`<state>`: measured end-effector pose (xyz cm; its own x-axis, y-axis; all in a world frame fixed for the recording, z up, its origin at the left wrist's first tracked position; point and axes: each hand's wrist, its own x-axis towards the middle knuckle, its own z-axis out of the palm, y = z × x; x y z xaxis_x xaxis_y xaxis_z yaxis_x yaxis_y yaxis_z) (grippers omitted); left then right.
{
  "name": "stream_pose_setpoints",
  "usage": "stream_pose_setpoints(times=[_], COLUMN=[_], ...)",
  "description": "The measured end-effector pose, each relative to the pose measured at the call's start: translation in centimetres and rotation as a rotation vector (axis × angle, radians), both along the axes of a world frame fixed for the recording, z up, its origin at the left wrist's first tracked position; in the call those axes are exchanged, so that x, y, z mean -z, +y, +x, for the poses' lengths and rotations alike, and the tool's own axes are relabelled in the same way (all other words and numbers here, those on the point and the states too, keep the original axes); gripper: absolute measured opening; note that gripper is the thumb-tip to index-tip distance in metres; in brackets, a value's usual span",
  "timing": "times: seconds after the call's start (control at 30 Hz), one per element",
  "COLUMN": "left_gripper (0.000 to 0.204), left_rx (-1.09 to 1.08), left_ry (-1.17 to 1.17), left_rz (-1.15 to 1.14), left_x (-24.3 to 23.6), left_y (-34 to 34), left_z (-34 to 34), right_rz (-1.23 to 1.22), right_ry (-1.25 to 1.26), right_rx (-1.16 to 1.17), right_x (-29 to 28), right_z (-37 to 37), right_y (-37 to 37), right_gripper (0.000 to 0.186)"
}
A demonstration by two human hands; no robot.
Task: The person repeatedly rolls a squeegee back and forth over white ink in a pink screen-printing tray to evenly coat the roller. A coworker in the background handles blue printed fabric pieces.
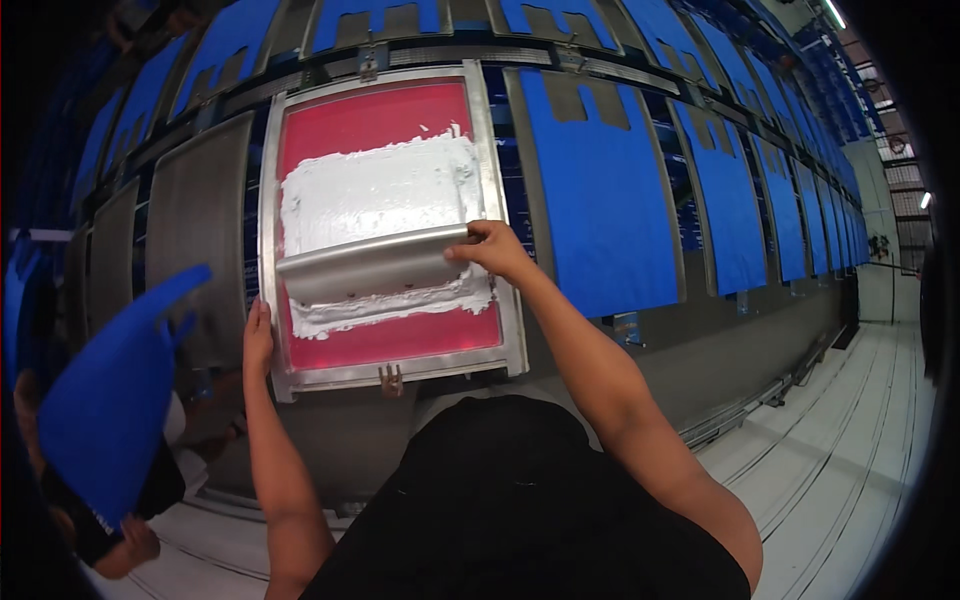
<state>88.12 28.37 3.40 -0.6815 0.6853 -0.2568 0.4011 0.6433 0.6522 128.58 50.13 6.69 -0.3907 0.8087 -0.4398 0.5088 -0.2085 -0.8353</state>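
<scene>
A squeegee [365, 270] is gripped by the right hand [490, 250] across white paste [370, 195] on a red screen [360, 118]; the metal frame [450, 367] is touched by the left hand [258, 342], whose grip cannot be told.

Lighting medium, uneven. Ceiling tubes [833, 12] blown out. Sheen on white paste [380, 195] between the silver frame's [268, 200] side edges. Black shirt [490, 480] nearly detail-free. Fisheye bends floor lines [850, 400]; corners vignette to black. Far-left areas dim, slightly soft.
</scene>
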Motion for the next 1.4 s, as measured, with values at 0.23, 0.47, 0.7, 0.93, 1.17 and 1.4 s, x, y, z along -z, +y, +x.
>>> stream_pose_setpoints(times=[0.23,0.47,0.7,0.93,1.17,1.4], left_gripper=[0.053,0.052,0.048,0.045,0.049,0.049], left_rx=[-0.001,0.103,0.067,-0.023,-0.035,-0.035], left_ry=[-0.29,-0.321,-0.371,-0.313,-0.274,-0.443], left_rz=[0.169,0.307,0.279,0.285,0.278,0.291], left_x=[-3.0,-3.3,-2.8,-2.4,1.9,0.8], left_y=[-0.7,7.0,10.8,10.8,11.5,11.8], left_z=[4.4,26.8,42.9,45.2,45.2,44.0], right_rz=[-0.102,0.034,-0.038,-0.026,0.036,0.0], right_ry=[0.07,-0.002,0.037,0.087,0.017,0.07], right_rx=[0.113,0.222,0.249,0.16,0.154,0.139], right_x=[-5.7,-11.1,-9.8,-6.2,-5.8,-4.1], right_z=[4.3,26.1,41.7,44.3,44.5,44.0], right_y=[-0.1,3.5,7.6,10.2,10.3,9.9], right_gripper=[0.042,0.037,0.037,0.035,0.04,0.047])
